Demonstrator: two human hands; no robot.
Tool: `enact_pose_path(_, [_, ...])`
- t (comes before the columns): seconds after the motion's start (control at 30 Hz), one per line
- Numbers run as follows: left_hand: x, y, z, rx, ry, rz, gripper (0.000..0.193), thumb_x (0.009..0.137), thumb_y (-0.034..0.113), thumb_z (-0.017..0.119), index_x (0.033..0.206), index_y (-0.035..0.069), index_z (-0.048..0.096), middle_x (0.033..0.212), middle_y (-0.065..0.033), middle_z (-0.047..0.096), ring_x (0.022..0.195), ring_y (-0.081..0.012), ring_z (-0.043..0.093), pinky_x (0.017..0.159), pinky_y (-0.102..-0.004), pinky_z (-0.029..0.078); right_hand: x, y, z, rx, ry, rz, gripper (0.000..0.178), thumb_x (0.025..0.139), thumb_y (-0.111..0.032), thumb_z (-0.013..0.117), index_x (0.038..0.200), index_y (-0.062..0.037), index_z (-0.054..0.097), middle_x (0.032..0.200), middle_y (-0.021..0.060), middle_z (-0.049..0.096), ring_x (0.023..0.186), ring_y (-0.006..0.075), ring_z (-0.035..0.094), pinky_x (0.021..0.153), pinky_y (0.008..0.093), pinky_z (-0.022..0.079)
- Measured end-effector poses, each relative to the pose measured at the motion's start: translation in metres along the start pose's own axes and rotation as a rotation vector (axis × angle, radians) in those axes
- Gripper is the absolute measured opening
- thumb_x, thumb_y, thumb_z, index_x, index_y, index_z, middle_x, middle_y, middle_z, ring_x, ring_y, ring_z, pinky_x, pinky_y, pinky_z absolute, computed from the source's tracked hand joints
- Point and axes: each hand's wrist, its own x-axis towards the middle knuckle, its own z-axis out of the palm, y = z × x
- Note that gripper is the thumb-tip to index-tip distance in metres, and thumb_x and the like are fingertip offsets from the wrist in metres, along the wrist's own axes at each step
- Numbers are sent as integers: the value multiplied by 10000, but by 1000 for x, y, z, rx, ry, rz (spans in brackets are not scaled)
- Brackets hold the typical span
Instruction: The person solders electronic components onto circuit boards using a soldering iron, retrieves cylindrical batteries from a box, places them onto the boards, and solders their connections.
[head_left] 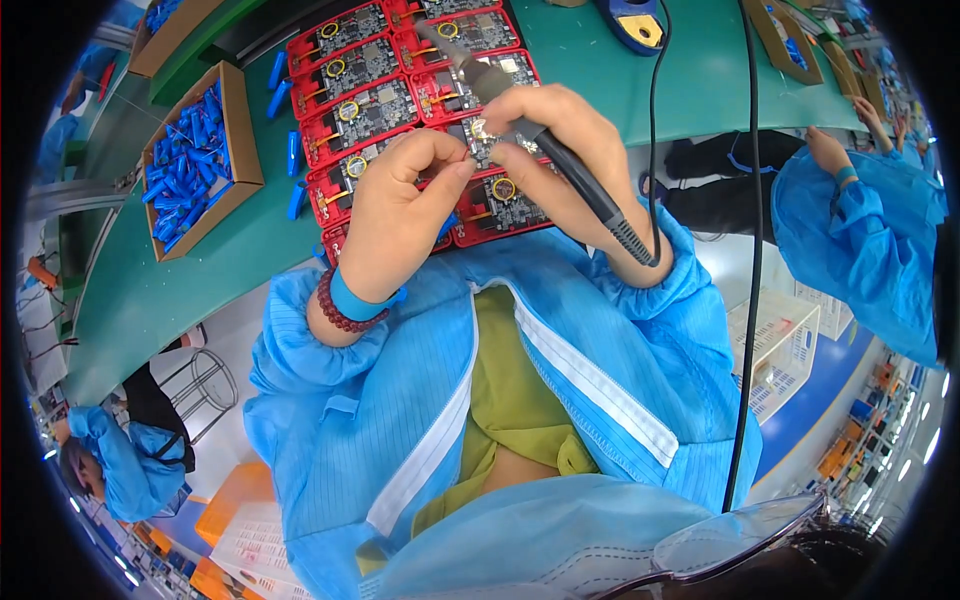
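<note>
Several red cases (352, 90) with circuit boards stand in rows on the bench, most with a yellow ring on the board. My right hand (592, 135) is closed round a soldering iron (590, 190), its metal tip pointing up and left over the far cases. Low over the near cases, my left hand (395, 205) has thumb and forefinger pinched together; anything between them is too small to make out. The fingertips of both hands are close together but apart. My hands cover parts of the boards beneath them.
On the left a cardboard box (248, 165) holds many blue cylindrical cells; several loose blue cells (293, 152) lie beside the cases. A blue soldering stand (640, 30) is at the far side of the green bench (590, 75). Dark cables hang on the right. Co-workers sit left and right.
</note>
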Motion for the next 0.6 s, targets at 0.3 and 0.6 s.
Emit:
enact_pose_path(0.3, [3, 2, -1, 377, 72, 266, 59, 805, 37, 596, 802, -8, 557, 731, -114, 535, 719, -266, 525, 645, -349, 419, 2, 3, 0, -225, -91, -171, 293, 730, -108, 601, 1019, -154, 618, 818, 57, 563, 774, 258, 552, 696, 342, 444])
enact_pose_path(0.6, [6, 4, 0, 425, 67, 380, 30, 808, -10, 565, 809, -9, 535, 757, -133, 527, 691, -286, 529, 609, -349, 424, 3, 7, -3, -224, -136, -148, 287, 739, -86, 583, 1023, -128, 593, 815, 80, 551, 759, 279, 545, 659, 350, 455])
